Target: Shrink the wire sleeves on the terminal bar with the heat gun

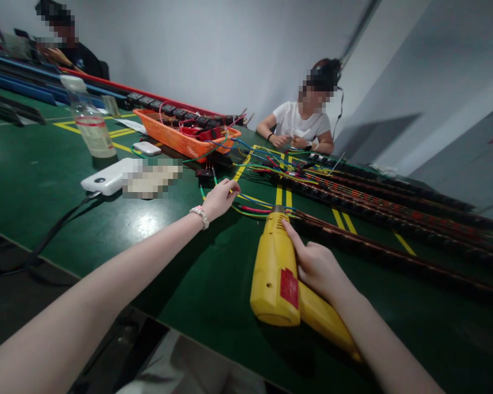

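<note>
My right hand (322,268) is wrapped round a yellow heat gun (273,273) with a red label on its side. The gun's metal nozzle points away from me, close to a bundle of coloured wires (257,209) with a red section. Those wires run into a long dark strip (353,241) on the right. My left hand (222,198), with a bracelet at the wrist, has its fingers pinched at blue and yellow-green wires. Its fingertips partly hide the grip. A small dark block (205,174) with a green wire lies just beyond it.
An orange basket (176,137) holds red and black parts. On the left stand a bottle (88,123) and a white device (110,176) with a black cable. More wired strips (373,197) lie at right on the green table (168,273). Two people (302,120) sit across.
</note>
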Motion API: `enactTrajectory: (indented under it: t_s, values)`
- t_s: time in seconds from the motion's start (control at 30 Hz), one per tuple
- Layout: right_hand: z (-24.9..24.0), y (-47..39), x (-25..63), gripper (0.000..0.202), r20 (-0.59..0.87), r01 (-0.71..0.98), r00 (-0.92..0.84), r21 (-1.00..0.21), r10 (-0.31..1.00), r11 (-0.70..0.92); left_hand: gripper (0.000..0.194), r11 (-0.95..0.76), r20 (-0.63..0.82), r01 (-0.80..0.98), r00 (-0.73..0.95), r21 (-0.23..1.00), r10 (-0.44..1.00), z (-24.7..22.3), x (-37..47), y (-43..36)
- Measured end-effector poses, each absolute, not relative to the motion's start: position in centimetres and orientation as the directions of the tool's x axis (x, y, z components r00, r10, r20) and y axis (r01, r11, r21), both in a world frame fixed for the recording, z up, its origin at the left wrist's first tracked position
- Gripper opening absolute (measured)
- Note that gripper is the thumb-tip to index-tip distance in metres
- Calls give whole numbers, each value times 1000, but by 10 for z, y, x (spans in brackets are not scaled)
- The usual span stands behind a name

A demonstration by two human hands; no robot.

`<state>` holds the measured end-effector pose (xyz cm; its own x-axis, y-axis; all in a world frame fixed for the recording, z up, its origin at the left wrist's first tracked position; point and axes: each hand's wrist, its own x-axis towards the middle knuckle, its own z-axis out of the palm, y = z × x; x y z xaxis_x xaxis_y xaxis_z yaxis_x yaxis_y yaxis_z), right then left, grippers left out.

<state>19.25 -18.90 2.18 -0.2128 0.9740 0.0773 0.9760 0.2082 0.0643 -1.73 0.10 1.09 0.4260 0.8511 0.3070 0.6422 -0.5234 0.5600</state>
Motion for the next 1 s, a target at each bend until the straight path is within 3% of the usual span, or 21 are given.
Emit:
enactTrajectory:
  t_s: [0.17, 0.4, 0.53, 0.63, 0.73, 0.9, 1.0]
  values:
    - [28, -156, 163, 78, 80, 957, -279, 105, 957, 270, 30, -469, 264, 531, 417, 706, 870, 5, -16, 15]
    - [37, -134, 135, 80, 73, 941, -323, 132, 943, 312, 27, -503, 352, 543, 362, 673, 863, 5, -13, 15]
    - [38, -132, 133, 82, 86, 927, -349, 181, 933, 330, 28, -462, 369, 425, 285, 779, 884, 11, -7, 9]
    - [38, -133, 133, 79, 111, 930, -332, 202, 937, 306, 32, -333, 297, 268, 168, 904, 940, 14, 1, 4]
    - [38, -134, 133, 78, 123, 932, -332, 194, 935, 306, 39, -163, 147, 94, 157, 982, 977, 14, 6, 2]
    - [38, -134, 134, 79, 105, 932, -332, 192, 938, 308, 48, -20, 35, -65, 235, 998, 971, 9, 4, 1]
    - [36, -134, 137, 79, 100, 932, -331, 193, 938, 308, 46, -6, 19, -56, 224, 998, 974, 7, 1, 2]
